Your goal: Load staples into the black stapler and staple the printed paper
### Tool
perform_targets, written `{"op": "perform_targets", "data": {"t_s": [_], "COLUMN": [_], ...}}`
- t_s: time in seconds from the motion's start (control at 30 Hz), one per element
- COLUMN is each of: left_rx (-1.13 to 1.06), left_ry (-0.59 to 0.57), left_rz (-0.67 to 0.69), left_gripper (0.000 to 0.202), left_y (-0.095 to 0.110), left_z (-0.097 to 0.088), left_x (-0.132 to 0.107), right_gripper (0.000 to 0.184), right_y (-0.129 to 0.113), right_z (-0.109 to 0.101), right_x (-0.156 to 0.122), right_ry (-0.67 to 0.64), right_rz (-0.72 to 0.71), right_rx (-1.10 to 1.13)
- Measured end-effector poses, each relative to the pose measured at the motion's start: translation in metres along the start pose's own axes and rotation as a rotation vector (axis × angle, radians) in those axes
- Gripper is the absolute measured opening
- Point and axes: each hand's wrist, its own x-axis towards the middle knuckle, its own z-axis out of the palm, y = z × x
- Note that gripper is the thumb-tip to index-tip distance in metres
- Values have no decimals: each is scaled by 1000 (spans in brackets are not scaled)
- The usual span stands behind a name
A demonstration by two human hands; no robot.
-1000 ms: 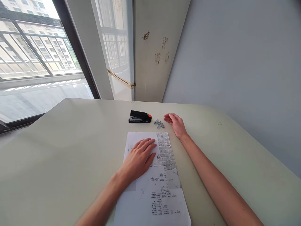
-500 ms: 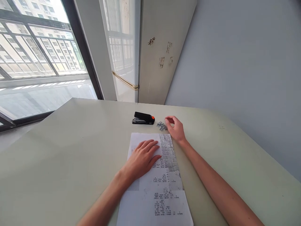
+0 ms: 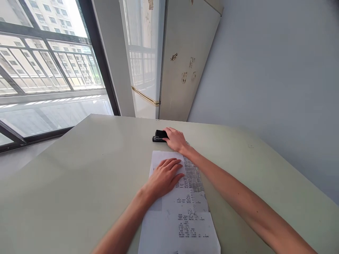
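The black stapler (image 3: 159, 136) sits under the right hand (image 3: 175, 139), its left end showing beyond the fingertips and the rest hidden by the hand. That hand is wrapped around it, fingers over the top and thumb on the near side — how firmly, I cannot tell. Beside the right wrist a small grey bit peeks out, too covered to make out.

Nearer the body, the printed papers (image 3: 172, 225) lie beneath the left hand (image 3: 165, 177), which rests palm down, fingers slightly spread, gripping nothing. The two hands are apart, the right one farther forward, its wrist by the papers' far right corner. A pale table (image 3: 106, 197) stretches out on either side of both hands. Beyond them stands a refrigerator (image 3: 185, 95) — with a window (image 3: 53, 53) to its left and a grey wall (image 3: 270, 77) to its right.
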Motion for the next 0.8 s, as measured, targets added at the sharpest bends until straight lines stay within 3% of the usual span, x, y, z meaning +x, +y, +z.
{"op": "perform_targets", "data": {"t_s": [0.1,0.3,0.4,0.57,0.8], "left_rx": [2,3,5,-13,-15], "left_ry": [12,6,-10,-14,-54], "left_rz": [-4,-13,-30,-52,-71], "left_gripper": [32,33,34,34,34], "left_y": [-1,-2,-3,-4,-4], "left_z": [1,3,2,0,-9], "left_x": [0,0,0,1,5], "right_gripper": [25,30,30,33,35], "right_y": [-8,-2,17,61,98], "right_z": [-28,-115,-143,-150,-142], "right_x": [-25,-108,-151,-202,-225], "right_ry": [68,248,176,-14,-36], "right_rz": [-30,-93,-79,55,137], "right_rx": [1,-2,-12,68,176]}}
